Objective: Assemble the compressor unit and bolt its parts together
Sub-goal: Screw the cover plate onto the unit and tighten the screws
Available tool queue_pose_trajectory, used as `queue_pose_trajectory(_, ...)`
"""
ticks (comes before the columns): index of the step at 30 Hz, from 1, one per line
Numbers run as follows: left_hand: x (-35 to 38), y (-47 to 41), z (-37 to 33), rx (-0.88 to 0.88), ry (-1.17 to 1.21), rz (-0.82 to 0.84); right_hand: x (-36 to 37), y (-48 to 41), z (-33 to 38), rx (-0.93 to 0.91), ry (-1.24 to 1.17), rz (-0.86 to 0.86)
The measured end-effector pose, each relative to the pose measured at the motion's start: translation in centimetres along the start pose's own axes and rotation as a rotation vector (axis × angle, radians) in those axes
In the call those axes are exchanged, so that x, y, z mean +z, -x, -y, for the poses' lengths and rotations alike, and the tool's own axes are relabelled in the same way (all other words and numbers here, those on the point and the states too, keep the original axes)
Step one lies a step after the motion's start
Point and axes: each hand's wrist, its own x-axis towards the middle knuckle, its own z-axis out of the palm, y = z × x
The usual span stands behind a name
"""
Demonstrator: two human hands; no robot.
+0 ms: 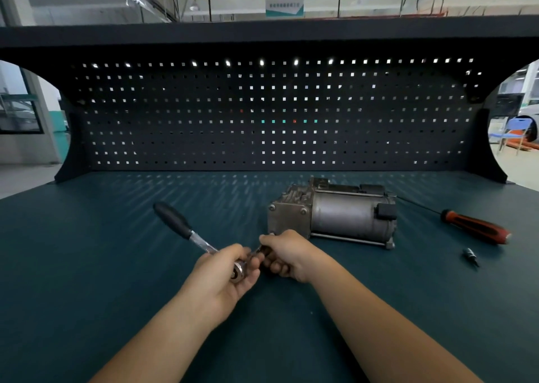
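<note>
Chrome ratchet wrench w/ black grip (186, 231) is gripped at its head by left hand (221, 280). Small dark socket (260, 250) is pinched by right hand (287, 254) and prob. best pushed on square. Grey metal compressor unit (335, 213) is sat on teal desk (116, 266), just behind.

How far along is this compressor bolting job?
Done: the grey metal compressor unit sits together, bolts showing on its end plate. In hand: the left hand holds the black-handled chrome ratchet; the right hand grips a dark fitting at its head. Left: tightening; ratchet touches no bolt.
</note>
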Motion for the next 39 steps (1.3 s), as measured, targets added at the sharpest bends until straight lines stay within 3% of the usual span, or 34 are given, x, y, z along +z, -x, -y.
queue_pose_trajectory(5, -0.3, -0.4, 0.9, 0.281, -0.565, -0.006, 0.2, 0.1, -0.1, -0.029, 0.017, -0.020)
queue_pose_trajectory(14, -1.0, -0.5, 2.0, 1.009, -1.830, -0.109, 0.0, -0.4, -0.1, -0.057, 0.057, -0.072)
queue_pose_trajectory(16, -1.4, -0.9, 1.9, 1.062, -1.934, -0.120, 0.0, -0.3, -0.1, -0.050, 0.013, -0.078)
queue_pose_trajectory(18, -1.7, -1.3, 1.7, 0.992, -1.783, -0.104, 0.1, -0.3, -0.1, -0.060, 0.014, -0.075)
queue_pose_trajectory(20, -1.6, -1.4, 1.3, 0.821, -1.451, -0.043, 0.1, -0.3, -0.3, -0.063, 0.012, -0.052)
queue_pose_trajectory(26, -0.5, -1.0, 0.0, -0.019, -0.119, 0.019, 0.2, -0.1, -0.1, -0.013, -0.018, -0.044)
queue_pose_trajectory(29, -0.7, -0.7, -0.7, -0.167, 0.336, 0.066, 0.1, 0.0, -0.1, -0.005, -0.018, -0.051)
queue_pose_trajectory(35, -0.7, -0.7, -0.5, -0.163, 0.503, 0.039, 0.1, 0.0, -0.1, -0.010, -0.029, -0.054)
queue_pose_trajectory(37, -0.6, -0.1, -0.8, -0.176, 0.430, 0.069, 0.1, 0.0, -0.1, -0.011, -0.028, -0.052)
queue_pose_trajectory(39, -0.4, 0.3, -1.0, -0.170, 0.179, 0.089, 0.1, 0.0, -0.1, -0.013, -0.023, -0.046)
